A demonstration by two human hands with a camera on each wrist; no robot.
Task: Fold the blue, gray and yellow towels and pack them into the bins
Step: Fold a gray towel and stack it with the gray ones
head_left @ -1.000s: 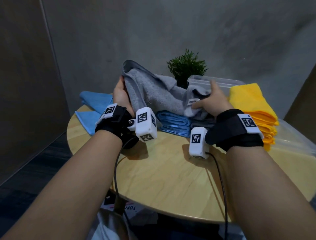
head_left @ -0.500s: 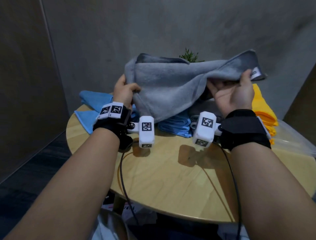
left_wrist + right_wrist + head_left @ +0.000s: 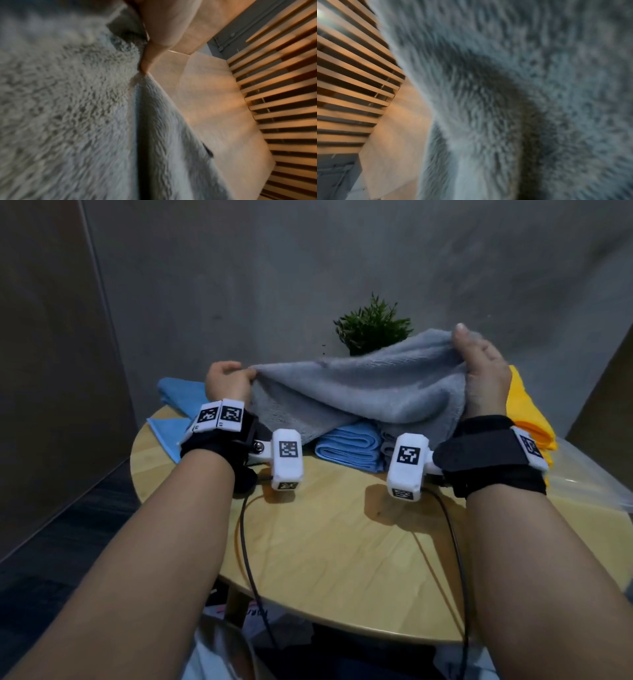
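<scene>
Two hands hold one gray towel (image 3: 359, 392) stretched in the air between them, above the round wooden surface (image 3: 342, 542). The left hand (image 3: 227, 383) pinches a corner at the towel's left end with curled fingers, and the right hand (image 3: 483, 381) clutches the opposite end, held somewhat higher, so the cloth's long axis runs left to right across the body and slopes up toward the right. The free lower edge sags toward the person and drapes just over the folded blue towel (image 3: 349, 450) lying on the surface below it. Neither hand is nearer than the other, since each already has its own end; the coming fold likely depends on bringing those two ends together or laying the cloth flat on the bare wood nearer the person. A yellow towel stack (image 3: 529, 419) sits just right of the right hand, more blue cloth (image 3: 178, 395) lies behind the left hand, and a small plant (image 3: 373, 328) stands at the back. No bin can be made out with certainty. The head view gives the whole span and tilt; the left wrist view adds the fingers (image 3: 152, 56) nipping the very corner, with a doubled layer hanging below, while the right wrist view shows only blurred gray pile (image 3: 505, 94) and no fingers.
</scene>
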